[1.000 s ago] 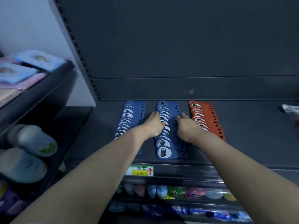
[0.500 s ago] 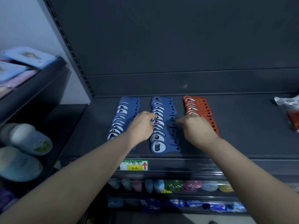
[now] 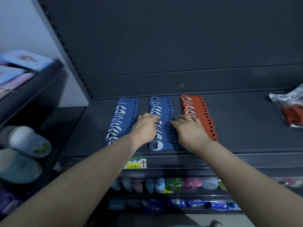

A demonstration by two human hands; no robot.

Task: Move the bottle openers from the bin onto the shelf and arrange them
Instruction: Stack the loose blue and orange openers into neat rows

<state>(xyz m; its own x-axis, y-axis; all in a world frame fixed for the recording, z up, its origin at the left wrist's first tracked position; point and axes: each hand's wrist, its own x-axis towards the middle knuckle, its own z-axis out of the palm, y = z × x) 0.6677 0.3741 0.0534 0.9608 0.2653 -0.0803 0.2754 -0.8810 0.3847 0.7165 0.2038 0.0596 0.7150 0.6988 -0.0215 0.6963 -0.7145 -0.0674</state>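
Observation:
Three overlapping rows of bottle openers lie on the dark shelf (image 3: 237, 128): a left blue row (image 3: 122, 115), a middle blue row (image 3: 159, 105) and an orange row (image 3: 195, 105). My left hand (image 3: 145, 126) rests against the middle row's left edge, its fingers curled onto the openers. My right hand (image 3: 190, 130) lies flat between the middle and orange rows, fingertips touching the middle row's right edge and covering part of the orange row. Neither hand lifts an opener. No bin is in view.
A clear bag of red items (image 3: 291, 110) lies at the shelf's far right. A price label (image 3: 136, 163) is on the front rail. Slippers (image 3: 27, 141) fill the left rack, and small colourful goods (image 3: 173, 184) sit on the shelf below.
Both hands have slid a little toward the shelf's front edge along the middle blue row. The right hand's fingers now point left at the row. The view has shifted slightly.

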